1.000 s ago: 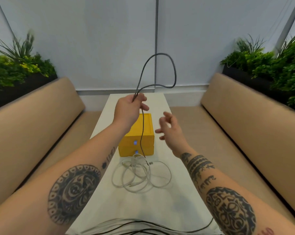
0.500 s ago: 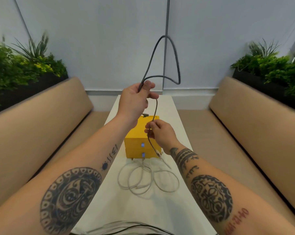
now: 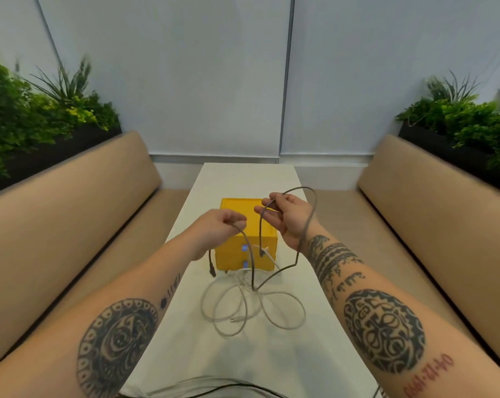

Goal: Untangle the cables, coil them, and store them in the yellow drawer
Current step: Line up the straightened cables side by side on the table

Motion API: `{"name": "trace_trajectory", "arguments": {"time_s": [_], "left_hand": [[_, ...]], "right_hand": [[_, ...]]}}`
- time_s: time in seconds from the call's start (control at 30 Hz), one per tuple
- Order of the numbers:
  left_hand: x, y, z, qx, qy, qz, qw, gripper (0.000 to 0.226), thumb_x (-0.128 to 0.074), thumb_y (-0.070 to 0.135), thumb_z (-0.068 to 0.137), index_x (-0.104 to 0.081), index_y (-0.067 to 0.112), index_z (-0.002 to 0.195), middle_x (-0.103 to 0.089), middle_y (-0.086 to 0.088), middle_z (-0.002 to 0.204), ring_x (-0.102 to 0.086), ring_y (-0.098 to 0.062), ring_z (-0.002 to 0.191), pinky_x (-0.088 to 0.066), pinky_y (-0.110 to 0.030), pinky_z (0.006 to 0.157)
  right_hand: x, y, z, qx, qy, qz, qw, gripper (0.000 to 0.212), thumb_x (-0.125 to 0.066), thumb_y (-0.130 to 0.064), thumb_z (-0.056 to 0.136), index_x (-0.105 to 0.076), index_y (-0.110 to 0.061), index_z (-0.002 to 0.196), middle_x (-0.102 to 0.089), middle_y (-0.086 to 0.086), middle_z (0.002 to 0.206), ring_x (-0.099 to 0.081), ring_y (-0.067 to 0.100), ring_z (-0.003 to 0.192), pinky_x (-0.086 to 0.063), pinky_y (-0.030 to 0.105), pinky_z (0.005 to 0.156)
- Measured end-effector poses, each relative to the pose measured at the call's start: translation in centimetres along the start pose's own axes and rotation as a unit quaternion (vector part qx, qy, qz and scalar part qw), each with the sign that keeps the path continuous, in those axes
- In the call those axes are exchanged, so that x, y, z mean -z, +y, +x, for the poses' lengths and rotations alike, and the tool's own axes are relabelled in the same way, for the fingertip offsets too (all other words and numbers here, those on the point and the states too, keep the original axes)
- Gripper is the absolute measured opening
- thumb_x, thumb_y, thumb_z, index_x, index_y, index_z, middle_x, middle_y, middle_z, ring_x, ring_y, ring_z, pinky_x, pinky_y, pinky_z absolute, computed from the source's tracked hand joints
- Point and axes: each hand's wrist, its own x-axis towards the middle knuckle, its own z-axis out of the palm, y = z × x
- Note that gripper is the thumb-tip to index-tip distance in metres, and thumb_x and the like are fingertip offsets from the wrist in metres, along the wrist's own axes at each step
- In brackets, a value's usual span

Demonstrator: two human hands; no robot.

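Note:
A grey cable (image 3: 307, 234) is held above the white table (image 3: 191, 349). My left hand (image 3: 218, 229) grips one part of it, with a plug end dangling below at the left. My right hand (image 3: 289, 218) pinches another part; the cable arcs over the back of this hand and drops to a kinked bend near the table. Behind the hands stands the yellow drawer box (image 3: 237, 258), with two blue knobs on its front, both drawers closed. A loose tangle of white cables (image 3: 283, 311) lies on the table in front of the box.
More cables, white and black (image 3: 203, 390), lie at the table's near edge. Tan benches (image 3: 56, 225) run along both sides of the narrow table. Planters with green plants (image 3: 36, 110) stand behind each bench. A pale wall closes the far end.
Both hands have come down from head height to just above the yellow box. The tall loop has dropped and now drapes over my right hand, which has moved up and to the right.

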Motion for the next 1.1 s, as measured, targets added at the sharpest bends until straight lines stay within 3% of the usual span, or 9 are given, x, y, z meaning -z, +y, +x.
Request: {"name": "trace_trajectory", "arguments": {"time_s": [0.1, 0.27, 0.33, 0.4, 0.5, 0.57, 0.7, 0.93, 1.1], "left_hand": [[-1.5, -1.0, -0.4, 0.003, -0.031, -0.023, 0.999, 0.032, -0.060, 0.034, 0.099, -0.063, 0.029, 0.131, -0.064, 0.012, 0.100, -0.050, 0.004, 0.062, -0.040, -0.010, 0.052], [-4.2, -1.4, -0.1, -0.033, -0.027, -0.011, 0.999, 0.015, -0.066, 0.031, 0.096, -0.076, 0.022, 0.102, -0.075, 0.008, 0.094, -0.061, 0.009, 0.076, -0.044, -0.014, 0.065], [-4.6, -1.5, 0.2, -0.040, -0.004, -0.029, 0.999, 0.016, -0.065, 0.027, 0.096, -0.077, 0.017, 0.094, -0.076, 0.006, 0.088, -0.064, 0.004, 0.074, -0.046, -0.017, 0.065], [-4.6, -1.6, 0.4, -0.045, 0.018, -0.065, 0.997, 0.018, -0.063, 0.024, 0.098, -0.076, 0.015, 0.089, -0.076, 0.003, 0.086, -0.065, 0.002, 0.067, -0.048, -0.014, 0.060], [-4.4, -1.6, 0.7, -0.046, 0.063, -0.098, 0.992, 0.018, -0.063, 0.024, 0.098, -0.076, 0.013, 0.092, -0.077, -0.001, 0.088, -0.062, -0.004, 0.061, -0.048, -0.014, 0.059], [-4.3, -1.4, 0.9, -0.044, 0.076, -0.119, 0.989, 0.018, -0.063, 0.023, 0.098, -0.076, 0.011, 0.095, -0.076, -0.002, 0.087, -0.060, -0.001, 0.054, -0.048, -0.015, 0.060], [-4.4, -1.5, 1.0, -0.033, 0.082, -0.115, 0.989, 0.017, -0.065, 0.024, 0.097, -0.076, 0.012, 0.094, -0.075, -0.001, 0.086, -0.060, 0.000, 0.054, -0.045, -0.005, 0.055], [-4.0, -3.5, 0.6, -0.019, 0.083, -0.070, 0.994, 0.025, -0.066, 0.037, 0.095, -0.078, 0.021, 0.080, -0.076, 0.000, 0.081, -0.064, -0.006, 0.065, -0.050, -0.025, 0.073], [-3.4, -4.0, -0.1, -0.005, 0.080, -0.072, 0.994, 0.029, -0.066, 0.029, 0.096, -0.077, 0.010, 0.077, -0.074, 0.004, 0.074, -0.064, -0.001, 0.059, -0.044, -0.008, 0.058]], "right_hand": [[-0.3, -0.7, -0.6, -0.014, -0.037, 0.079, 0.996, 0.019, -0.043, -0.014, 0.107, -0.054, 0.001, 0.108, -0.067, 0.014, 0.098, -0.075, 0.032, 0.082, -0.062, 0.029, 0.069], [-0.5, -1.3, -0.8, -0.022, -0.045, 0.144, 0.988, 0.021, -0.041, -0.014, 0.107, -0.055, 0.002, 0.107, -0.066, 0.016, 0.098, -0.074, 0.036, 0.086, -0.061, 0.030, 0.065], [0.2, -1.3, -1.0, -0.007, -0.048, 0.099, 0.994, 0.020, -0.044, -0.017, 0.107, -0.057, -0.002, 0.110, -0.069, 0.013, 0.098, -0.074, 0.033, 0.089, -0.061, 0.030, 0.068], [1.6, -0.6, -1.3, 0.026, -0.035, -0.048, 0.998, 0.020, -0.051, -0.024, 0.104, -0.060, -0.010, 0.116, -0.072, 0.008, 0.102, -0.073, 0.026, 0.091, -0.060, 0.032, 0.071], [4.0, 2.4, -1.8, 0.062, -0.022, -0.337, 0.939, 0.017, -0.061, -0.029, 0.098, -0.065, -0.019, 0.111, -0.070, 0.000, 0.096, -0.064, 0.016, 0.083, -0.053, 0.030, 0.067], [4.8, 4.5, -2.6, 0.051, -0.041, -0.436, 0.898, 0.013, -0.068, -0.034, 0.092, -0.068, -0.022, 0.097, -0.069, -0.004, 0.086, -0.062, 0.011, 0.077, -0.050, 0.029, 0.067], [4.3, 6.6, -3.9, 0.035, -0.067, -0.425, 0.902, 0.027, -0.066, -0.036, 0.093, -0.072, -0.011, 0.084, -0.076, 0.006, 0.080, -0.066, 0.011, 0.069, -0.052, 0.033, 0.069], [4.4, 6.8, -3.6, 0.046, 0.019, -0.429, 0.902, 0.029, -0.063, -0.033, 0.091, -0.068, -0.014, 0.070, -0.073, 0.000, 0.068, -0.062, 0.013, 0.065, -0.053, 0.037, 0.069], [7.6, 7.4, -3.3, 0.005, 0.079, -0.387, 0.919, 0.028, -0.061, -0.031, 0.096, -0.069, -0.011, 0.078, -0.073, 0.006, 0.076, -0.062, 0.018, 0.067, -0.057, 0.048, 0.076]]}}
